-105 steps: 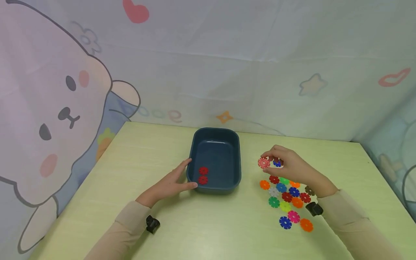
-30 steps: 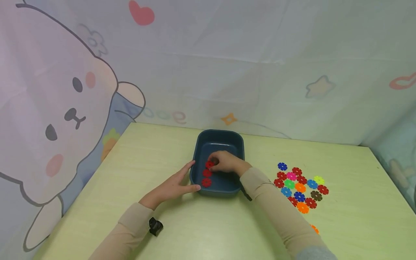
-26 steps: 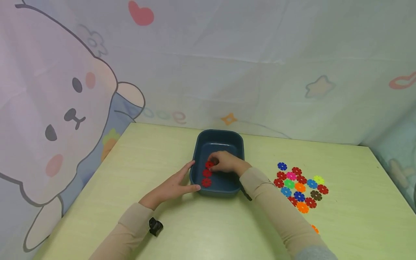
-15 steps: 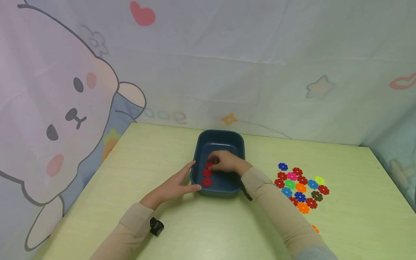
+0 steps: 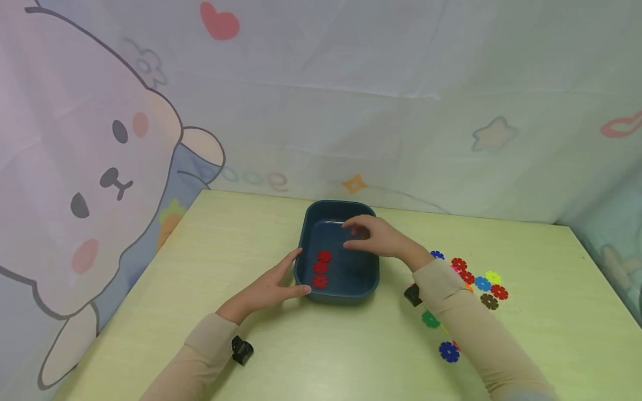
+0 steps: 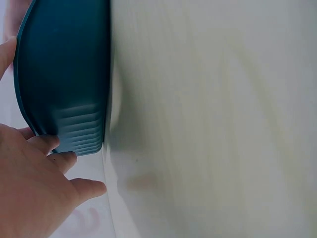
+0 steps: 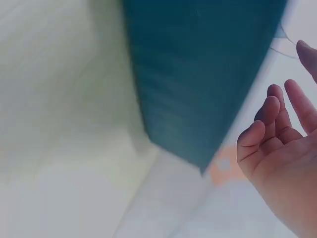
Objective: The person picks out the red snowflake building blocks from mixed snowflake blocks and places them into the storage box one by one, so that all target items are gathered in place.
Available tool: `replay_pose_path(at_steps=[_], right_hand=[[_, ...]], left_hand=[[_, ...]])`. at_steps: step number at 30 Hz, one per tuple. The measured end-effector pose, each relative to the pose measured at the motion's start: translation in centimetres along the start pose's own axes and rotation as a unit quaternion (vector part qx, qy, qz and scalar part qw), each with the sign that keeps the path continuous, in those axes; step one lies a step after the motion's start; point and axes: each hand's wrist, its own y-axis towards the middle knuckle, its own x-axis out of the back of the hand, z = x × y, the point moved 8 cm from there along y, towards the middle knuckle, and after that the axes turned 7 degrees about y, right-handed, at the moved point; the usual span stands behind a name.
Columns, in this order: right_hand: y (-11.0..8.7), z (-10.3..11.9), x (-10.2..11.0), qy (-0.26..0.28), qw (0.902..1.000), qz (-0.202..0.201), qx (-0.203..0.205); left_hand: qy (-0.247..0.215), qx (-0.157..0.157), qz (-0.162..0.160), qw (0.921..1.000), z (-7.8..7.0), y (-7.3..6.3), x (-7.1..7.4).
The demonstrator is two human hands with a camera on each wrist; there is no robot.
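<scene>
A dark blue plastic tray [image 5: 341,301] stands on the table, with three red snowflake discs [image 5: 321,267] in a column along its left side. My left hand [image 5: 266,287] lies at the tray's left front corner. Its thumb is on the near rim and its fingers touch the side wall, which the left wrist view also shows. Over the tray's right rim is my right hand [image 5: 378,236]. Thumb and index finger are apart, the other fingers loosely bent, and nothing is between them in the right wrist view [image 7: 282,153].
Right of the tray lie several loose snowflake discs in many colours, among them a yellow disc [image 5: 493,277], a brown disc [image 5: 489,302] and a blue disc [image 5: 448,352]. The right sleeve [image 5: 476,317] hides part of them. A printed cloth [image 5: 401,100] hangs behind the table.
My right hand has let go of a red disc at the top of the column and moved up and right to the tray's right rim. The left hand has stayed at the tray.
</scene>
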Motion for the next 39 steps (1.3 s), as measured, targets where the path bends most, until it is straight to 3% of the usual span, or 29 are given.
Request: replay_pose_path(at_steps=[5,11,18,24,30,39], right_hand=[[-4.2,-0.6,3.0,-0.012,0.9995,-0.028,0.005],[-9.5,-2.3,5.5,-0.039,0.9968,-0.067,-0.020],[-15.0,-3.9,7.1,-0.059,0.9922,-0.104,-0.036],[-19.0,-6.0,8.0,-0.068,0.9859,-0.126,-0.086],[-22.2,-8.5,7.9,-0.053,0.9784,-0.131,-0.150],[-24.5,-11.6,6.6,-0.028,0.9765,-0.115,-0.180]], left_hand=[[0.003,0.002,0.002,1.0000,-0.1,0.1,-0.1],[0.003,0.004,0.004,1.0000,-0.1,0.2,0.0],[0.004,0.007,0.001,1.0000,0.1,0.3,0.1],[-0.001,0.005,-0.001,1.0000,0.0,0.5,-0.1],[-0.005,0.003,0.001,1.0000,0.0,0.4,-0.1],[-0.007,-0.003,0.004,1.0000,0.1,0.5,-0.2]])
